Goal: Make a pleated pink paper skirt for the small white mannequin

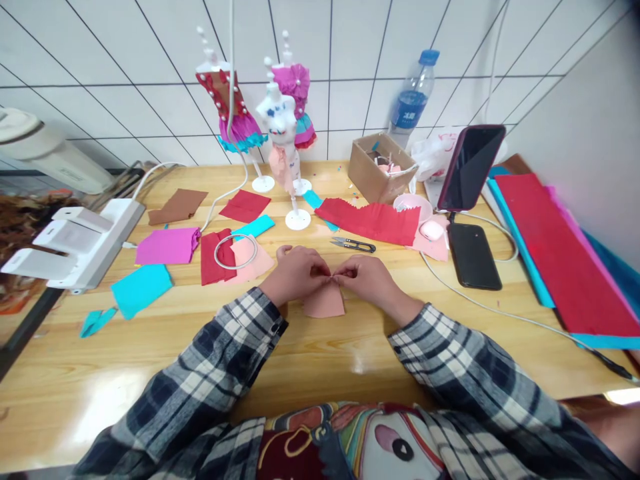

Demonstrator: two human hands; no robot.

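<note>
Pink cloth (pixel 324 303) hangs toward the near edge of the bench (pixel 190 367) from two pinches: the fingers of the left hand (pixel 300 272) and of the right hand (pixel 369 280) are closed on its upper end, almost touching. Whatever fine thing lies between the fingertips is too small to tell. Small, even movements would suit such thin fabric, one hand steadying the fold while the other works, with light tension so that the edge does not pucker or slip. The snips (pixel 354 245) lie just beyond the fingers, toward the far edge, with the red strip (pixel 370 223) behind them, so reaching forward calls for care. Bare wood between the forearms gives room toward the near edge; rightward, the thin cable (pixel 500 312) could catch a sleeve.
</note>
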